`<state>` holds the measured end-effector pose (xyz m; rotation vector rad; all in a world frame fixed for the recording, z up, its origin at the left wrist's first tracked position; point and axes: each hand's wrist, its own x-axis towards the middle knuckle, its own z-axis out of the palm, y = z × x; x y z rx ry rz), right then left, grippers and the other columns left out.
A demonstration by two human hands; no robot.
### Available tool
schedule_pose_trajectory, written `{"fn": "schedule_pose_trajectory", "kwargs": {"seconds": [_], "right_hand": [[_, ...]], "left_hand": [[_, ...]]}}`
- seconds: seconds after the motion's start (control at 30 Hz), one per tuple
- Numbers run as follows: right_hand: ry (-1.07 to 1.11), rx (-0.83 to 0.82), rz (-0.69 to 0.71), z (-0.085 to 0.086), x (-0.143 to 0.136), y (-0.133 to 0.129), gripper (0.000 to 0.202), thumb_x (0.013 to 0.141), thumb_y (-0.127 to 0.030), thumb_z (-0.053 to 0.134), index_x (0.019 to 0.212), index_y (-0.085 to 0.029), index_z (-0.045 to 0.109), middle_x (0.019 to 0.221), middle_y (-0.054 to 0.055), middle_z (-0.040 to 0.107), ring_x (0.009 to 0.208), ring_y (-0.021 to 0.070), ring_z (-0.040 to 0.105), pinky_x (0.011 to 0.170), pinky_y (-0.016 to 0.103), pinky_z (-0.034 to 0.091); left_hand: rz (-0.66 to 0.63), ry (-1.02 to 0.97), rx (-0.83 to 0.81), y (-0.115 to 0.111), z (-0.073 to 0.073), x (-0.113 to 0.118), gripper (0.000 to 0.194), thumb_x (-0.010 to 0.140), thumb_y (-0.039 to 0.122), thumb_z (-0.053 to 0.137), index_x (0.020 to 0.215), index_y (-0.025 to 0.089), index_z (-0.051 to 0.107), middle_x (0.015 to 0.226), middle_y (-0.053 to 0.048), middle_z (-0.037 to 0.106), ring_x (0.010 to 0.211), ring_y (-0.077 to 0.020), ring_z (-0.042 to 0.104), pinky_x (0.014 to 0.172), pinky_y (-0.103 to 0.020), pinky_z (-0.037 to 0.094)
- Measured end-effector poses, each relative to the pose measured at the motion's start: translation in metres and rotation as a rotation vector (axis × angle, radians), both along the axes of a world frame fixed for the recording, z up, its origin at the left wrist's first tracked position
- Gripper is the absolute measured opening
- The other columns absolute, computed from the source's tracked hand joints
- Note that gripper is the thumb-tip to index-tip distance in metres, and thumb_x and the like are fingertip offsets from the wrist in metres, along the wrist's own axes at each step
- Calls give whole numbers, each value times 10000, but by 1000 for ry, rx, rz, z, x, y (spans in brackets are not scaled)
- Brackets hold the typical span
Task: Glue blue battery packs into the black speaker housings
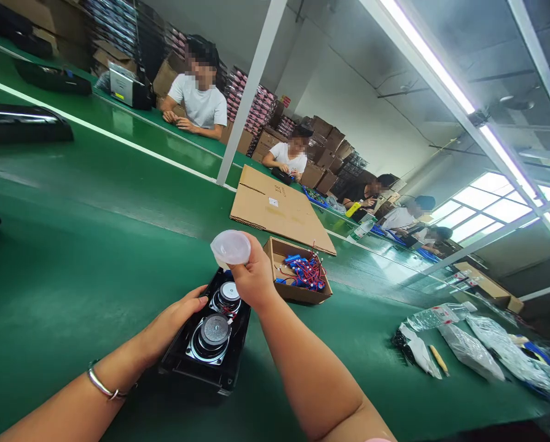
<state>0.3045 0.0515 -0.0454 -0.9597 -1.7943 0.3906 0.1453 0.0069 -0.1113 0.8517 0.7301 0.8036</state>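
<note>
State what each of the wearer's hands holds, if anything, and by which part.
The right hand holds a translucent container by its side. The left hand lies along the left edge of the speaker box; whether it grips cannot be told.

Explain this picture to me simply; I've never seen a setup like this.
There is no robot here: these are a person's own bare hands, seen from a camera worn on the head, looking forward and down.

The right hand holds a translucent plastic container above the far end of a black casing with two round speakers. The left hand rests against the casing's side.

On the green table, just beyond, stands an open carton of blue parts with red and black wires. Flattened cardboard lies behind it, and a clear bottle lies to the right. Other people sit across the table.
</note>
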Motion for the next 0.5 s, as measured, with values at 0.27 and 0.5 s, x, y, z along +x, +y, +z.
{"fn": "schedule_pose_trajectory", "kwargs": {"seconds": [0.27,0.5], "right_hand": [[124,-48,-17,-7,9,-1,350,832,-303,634,1162,-220,549,1088,43,641,986,203,603,898,323,484],[291,-55,9,-11,11,2,331,828,-338,657,1114,-202,563,1037,49,655,1018,202,596,942,337,475]], "left_hand": [[-22,-96,-83,-1,0,0,562,872,372,527,1378,171,388,1189,-70,659,1138,-267,579,906,-323,472],[25,-125,-221,3,0,0,579,746,359,650,1280,185,508,1016,-59,719,927,-284,669,690,-299,526]]}}
